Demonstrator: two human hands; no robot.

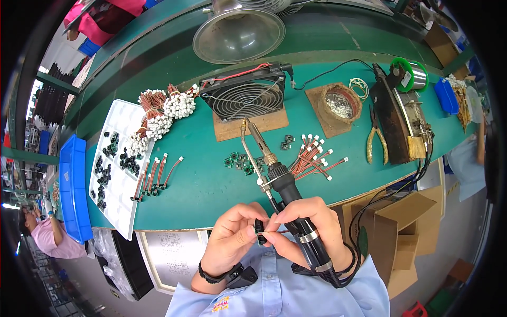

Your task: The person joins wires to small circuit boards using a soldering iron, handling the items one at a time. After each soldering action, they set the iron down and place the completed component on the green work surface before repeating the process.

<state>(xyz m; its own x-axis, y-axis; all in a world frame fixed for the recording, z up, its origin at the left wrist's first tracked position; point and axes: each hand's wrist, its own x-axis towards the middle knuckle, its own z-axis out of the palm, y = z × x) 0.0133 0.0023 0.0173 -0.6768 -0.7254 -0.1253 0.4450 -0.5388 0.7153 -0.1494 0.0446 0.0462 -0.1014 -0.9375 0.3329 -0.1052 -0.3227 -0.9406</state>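
Observation:
In front of my chest, my left hand (228, 238) is closed on a small black-and-green circuit board (259, 226), held between thumb and fingers. My right hand (319, 224) wraps round a black soldering iron (283, 182) with a thin metal solder-feed tube (248, 148) clamped along it. The iron's tip points up and away, toward the fan. Thumb and fingertips of the same right hand pinch a thin brown wire (279, 231) against the board. Whether the wire touches a pad is too small to tell. Several loose small boards (245, 164) lie beyond my hands.
White-plugged wire leads (314, 158) lie to the right. A white tray (119, 211) of black parts and bundled leads (158, 113) are left, beside a blue bin (74, 185). Farther back are a fan (245, 98), a solder pot (340, 103), pliers (376, 140) and a solder spool (417, 76).

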